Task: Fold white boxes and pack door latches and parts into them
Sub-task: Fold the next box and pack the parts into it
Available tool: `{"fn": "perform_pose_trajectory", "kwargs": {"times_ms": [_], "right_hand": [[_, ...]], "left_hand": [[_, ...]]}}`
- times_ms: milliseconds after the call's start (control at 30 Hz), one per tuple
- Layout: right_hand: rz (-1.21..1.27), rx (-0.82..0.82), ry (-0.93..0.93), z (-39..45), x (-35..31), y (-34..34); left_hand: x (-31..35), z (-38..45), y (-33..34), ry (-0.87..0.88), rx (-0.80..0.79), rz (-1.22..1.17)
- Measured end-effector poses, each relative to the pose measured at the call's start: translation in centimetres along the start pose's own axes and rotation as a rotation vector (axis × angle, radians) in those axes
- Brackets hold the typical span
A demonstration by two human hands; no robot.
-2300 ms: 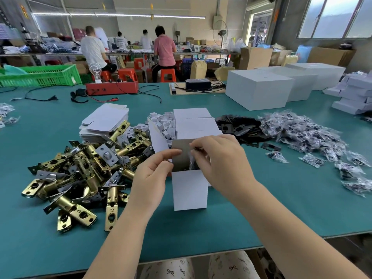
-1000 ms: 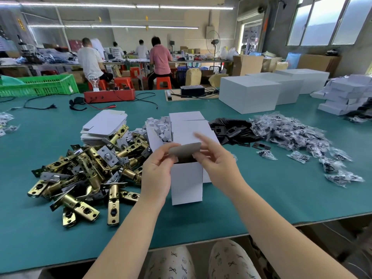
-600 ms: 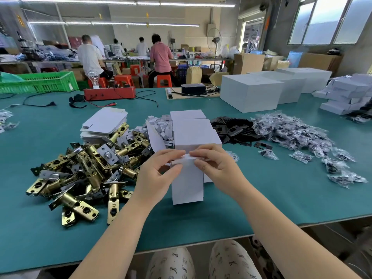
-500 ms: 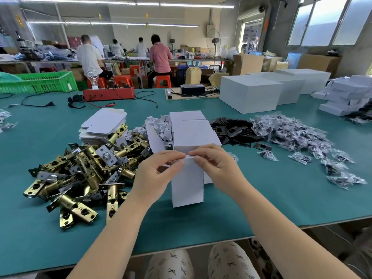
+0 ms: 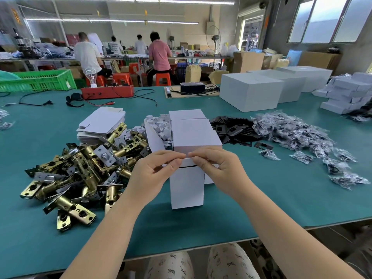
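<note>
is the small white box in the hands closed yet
Nearly closed: the small white box stands upright, its top flap folded down with a dark gap under it, both hands pinching it.

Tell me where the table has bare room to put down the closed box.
Bare table lies right of the box, before the bags; also far left, behind the latches. Crowded: the middle, from latches to black plates.
</note>
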State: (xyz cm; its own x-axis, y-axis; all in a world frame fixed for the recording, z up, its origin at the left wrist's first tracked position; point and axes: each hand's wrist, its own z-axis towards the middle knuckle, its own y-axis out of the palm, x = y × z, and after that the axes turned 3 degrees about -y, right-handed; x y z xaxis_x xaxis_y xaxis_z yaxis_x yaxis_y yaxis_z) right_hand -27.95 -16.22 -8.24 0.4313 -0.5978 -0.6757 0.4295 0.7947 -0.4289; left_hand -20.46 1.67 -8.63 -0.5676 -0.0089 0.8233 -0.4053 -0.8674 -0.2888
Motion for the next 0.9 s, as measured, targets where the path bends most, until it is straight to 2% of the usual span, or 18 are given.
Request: {"fn": "perform_pose_trajectory", "kwargs": {"times_ms": [167, 333, 467, 600, 700, 800, 900], "right_hand": [[0.044, -0.008, 0.011, -0.1, 0.1, 0.1], [-0.108, 0.016, -0.138, -0.5, 0.4, 0.1], [-0.204, 0.034, -0.238, -1.1, 0.8, 0.3], [-0.219, 0.062, -0.253, -2.2, 1.3, 0.8], [-0.123, 0.061, -0.161, -2.7, 1.3, 1.2], [-0.053, 0.06, 0.031, -4.4, 1.4, 1.6], [-0.239, -0.014, 0.121, -5.4, 1.0, 1.8]], "left_hand": [[0.2, -0.2, -0.1, 0.023, -0.009, 0.03], [-0.4, -0.6, -0.1, 0.131, -0.004, 0.128], [-1.4, -1.3, 0.2, 0.164, 0.015, 0.115], [-1.8, -1.7, 0.4, 0.067, -0.009, 0.046], [-1.6, -2.0, 0.6, 0.023, -0.013, 0.005], [-1.3, -2.2, 1.0, -0.082, 0.145, -0.092], [-0.6, -2.6, 1.8, -0.337, 0.337, -0.37]]}}
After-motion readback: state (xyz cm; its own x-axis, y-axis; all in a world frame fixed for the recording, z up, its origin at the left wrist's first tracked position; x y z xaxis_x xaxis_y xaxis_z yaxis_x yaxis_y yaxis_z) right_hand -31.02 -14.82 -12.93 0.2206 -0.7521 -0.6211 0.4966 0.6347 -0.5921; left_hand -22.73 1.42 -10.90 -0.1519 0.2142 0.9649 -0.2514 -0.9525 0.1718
